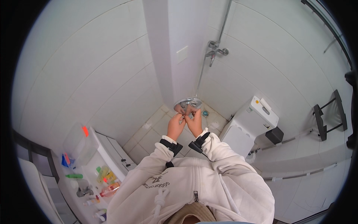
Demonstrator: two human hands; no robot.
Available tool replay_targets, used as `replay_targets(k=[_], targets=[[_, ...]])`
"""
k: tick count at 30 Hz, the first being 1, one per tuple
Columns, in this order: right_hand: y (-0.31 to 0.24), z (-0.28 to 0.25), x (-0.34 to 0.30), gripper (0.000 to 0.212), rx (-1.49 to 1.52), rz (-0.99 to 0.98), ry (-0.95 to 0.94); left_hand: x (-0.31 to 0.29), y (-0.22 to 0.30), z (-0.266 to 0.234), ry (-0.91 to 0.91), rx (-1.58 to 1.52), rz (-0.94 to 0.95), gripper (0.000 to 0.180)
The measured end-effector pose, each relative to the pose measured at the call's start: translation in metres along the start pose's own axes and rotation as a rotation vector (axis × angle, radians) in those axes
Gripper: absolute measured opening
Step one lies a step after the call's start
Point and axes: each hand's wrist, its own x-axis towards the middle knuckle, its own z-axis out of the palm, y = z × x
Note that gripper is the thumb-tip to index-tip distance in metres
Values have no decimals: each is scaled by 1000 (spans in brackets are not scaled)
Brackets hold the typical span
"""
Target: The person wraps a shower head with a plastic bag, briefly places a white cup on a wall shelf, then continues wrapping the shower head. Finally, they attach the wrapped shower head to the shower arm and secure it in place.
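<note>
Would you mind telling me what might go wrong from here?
The left hand and right hand meet at the chrome fitting; any small part between them, too hidden to make out, might drop onto the floor tiles.
The black straps at both wrists could knock together.
Bottles sit on the counter near the left sleeve, so an elbow swing might tip one.

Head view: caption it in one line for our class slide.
Left hand and right hand close together near a round chrome fixture, with a wall-mounted shower mixer beyond.

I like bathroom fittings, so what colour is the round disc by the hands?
Silver: the round disc shows best in the head view.
</note>
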Motion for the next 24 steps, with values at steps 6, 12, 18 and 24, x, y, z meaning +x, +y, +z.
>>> replay_targets(k=[6, 12, 18, 24], targets=[[-1, -9, 0, 48, -16, -16, 49, 4, 5, 7, -36, 10, 9, 21], [-1, -16, -1, 48, -44, -21, 84, 5, 10, 12, -56, 22, 28, 22], [-2, -21, -2, 48, -34, -38, 90, 6, 8, 17, -73, -6, 26, 21], [-5, -24, -3, 42, -20, -24, 106, 7, 6, 22, -89, -49, 34, 21]])
